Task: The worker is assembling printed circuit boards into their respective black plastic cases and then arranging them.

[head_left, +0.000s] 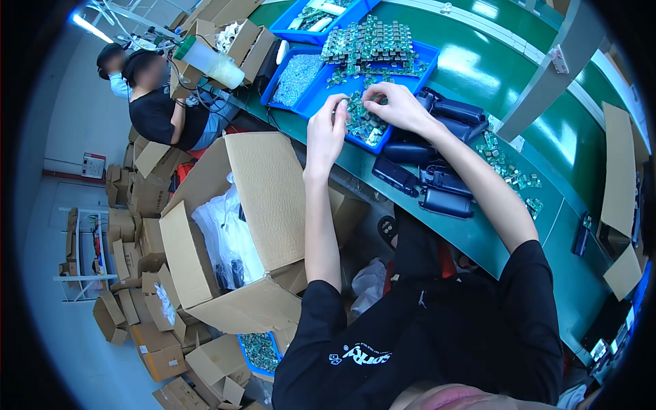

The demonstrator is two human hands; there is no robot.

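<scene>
Both my hands are over a blue tray (318, 102) of small green circuit boards (365, 123). My left hand (326, 133) is at the tray's near left part, thumb and fingers drawn together; whatever is between the fingertips is too small to tell. Facing it, my right hand (396, 108) has its fingers curled toward the thumb above the loose boards, and its grip is partly hidden. Rows of circuit boards (372, 42) are stacked at the tray's far end. Dark plastic housings (447, 179) lie beside and under my right forearm.
More loose boards (502, 164) lie on the green table (471, 236) at right, near a metal post (553, 68). A smaller blue bin (298, 76) holds tiny parts. An open carton (266, 198) stands by my left arm. Another person (160, 113) sits at far left.
</scene>
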